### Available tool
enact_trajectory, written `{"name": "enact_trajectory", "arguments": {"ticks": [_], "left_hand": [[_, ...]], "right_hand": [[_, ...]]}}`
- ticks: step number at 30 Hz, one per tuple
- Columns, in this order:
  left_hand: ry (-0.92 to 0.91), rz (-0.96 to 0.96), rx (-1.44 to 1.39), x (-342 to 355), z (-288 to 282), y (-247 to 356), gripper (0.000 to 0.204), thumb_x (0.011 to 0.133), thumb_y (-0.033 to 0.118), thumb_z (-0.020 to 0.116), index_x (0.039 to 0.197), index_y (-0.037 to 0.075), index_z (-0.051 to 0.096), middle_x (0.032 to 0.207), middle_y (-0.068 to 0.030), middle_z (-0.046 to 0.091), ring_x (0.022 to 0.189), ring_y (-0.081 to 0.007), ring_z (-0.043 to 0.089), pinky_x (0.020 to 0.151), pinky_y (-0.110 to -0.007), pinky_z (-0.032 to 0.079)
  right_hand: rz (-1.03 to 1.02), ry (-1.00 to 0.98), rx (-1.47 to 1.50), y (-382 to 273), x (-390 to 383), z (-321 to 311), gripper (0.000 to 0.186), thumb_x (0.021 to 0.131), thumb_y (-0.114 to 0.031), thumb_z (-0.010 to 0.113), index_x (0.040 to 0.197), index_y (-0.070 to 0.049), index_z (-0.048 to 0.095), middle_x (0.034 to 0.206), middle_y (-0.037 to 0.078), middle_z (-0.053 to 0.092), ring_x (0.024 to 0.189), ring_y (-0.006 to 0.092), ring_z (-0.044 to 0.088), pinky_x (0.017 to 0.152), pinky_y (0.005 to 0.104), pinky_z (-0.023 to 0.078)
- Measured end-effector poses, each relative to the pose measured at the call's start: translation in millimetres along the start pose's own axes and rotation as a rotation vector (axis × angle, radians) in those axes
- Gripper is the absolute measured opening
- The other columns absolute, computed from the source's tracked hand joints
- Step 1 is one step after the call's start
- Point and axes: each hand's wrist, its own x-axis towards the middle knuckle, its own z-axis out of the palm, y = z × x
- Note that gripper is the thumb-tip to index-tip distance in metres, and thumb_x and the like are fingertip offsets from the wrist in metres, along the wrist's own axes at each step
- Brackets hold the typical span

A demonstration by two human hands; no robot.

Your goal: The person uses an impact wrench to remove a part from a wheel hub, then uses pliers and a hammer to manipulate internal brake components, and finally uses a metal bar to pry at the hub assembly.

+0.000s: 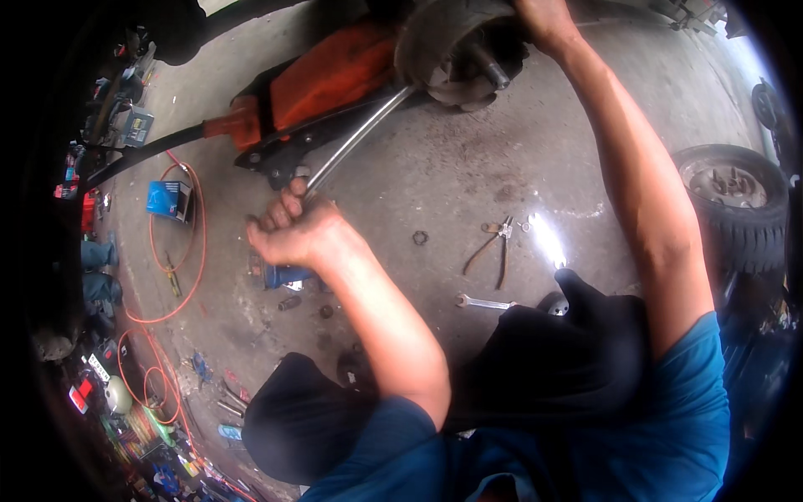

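Note:
My left hand (297, 226) is closed, its fingers curled round the lower end of a long silver metal bar (360, 138). The bar slants up and to the right, its far end meeting the round metal wheel hub assembly (435, 50) at the top; how it engages there is hidden. A threaded-looking axle stub (495, 77) sticks out of the hub. My right hand (545, 23) reaches up to the hub's right side, with its fingers hidden or cut off by the frame. Behind the hub lies an orange floor jack (335, 71).
On the concrete lie pliers (500, 243), a wrench (485, 302), a ring-shaped nut (421, 238) and small metal parts. A blue box (169, 201) stands by an orange hose (203, 243) at left. To the right is a wheel with a tyre (736, 205). Clutter lines the left edge.

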Motion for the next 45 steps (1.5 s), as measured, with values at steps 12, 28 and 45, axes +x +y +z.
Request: {"name": "enact_trajectory", "arguments": {"ticks": [12, 28, 45], "left_hand": [[-0.37, -0.236, 0.18, 96, 27, -33, 0.035, 0.091, 0.022, 0.04, 0.058, 0.017, 0.028, 0.05, 0.0013, 0.023, 0.045, -0.0156, 0.029, 0.053, -0.034, 0.033], [-0.197, -0.122, 0.099, -27, 10, -18, 0.037, 0.088, 0.027, 0.043, 0.056, 0.018, 0.028, 0.051, 0.001, 0.025, 0.048, -0.0149, 0.03, 0.06, -0.037, 0.04], [-0.195, -0.103, 0.099, -65, 26, -26, 0.037, 0.089, 0.028, 0.047, 0.058, 0.017, 0.03, 0.05, 0.0005, 0.024, 0.047, -0.0165, 0.03, 0.058, -0.039, 0.038]], "right_hand": [[0.085, -0.051, 0.047, 3, 0, 6, 0.037, 0.093, -0.029, 0.059, 0.102, 0.007, 0.065, 0.093, 0.009, 0.068, 0.083, 0.0152, 0.06, 0.073, 0.0296, 0.048], [0.022, -0.022, -0.008, 6, -2, 9, 0.041, 0.092, -0.032, 0.059, 0.103, 0.007, 0.065, 0.093, 0.013, 0.07, 0.084, 0.016, 0.062, 0.076, 0.0294, 0.048], [-0.025, -0.011, 0.05, 10, -3, 2, 0.041, 0.093, -0.032, 0.057, 0.097, 0.008, 0.067, 0.088, 0.014, 0.07, 0.08, 0.0165, 0.062, 0.074, 0.0297, 0.048]]}}
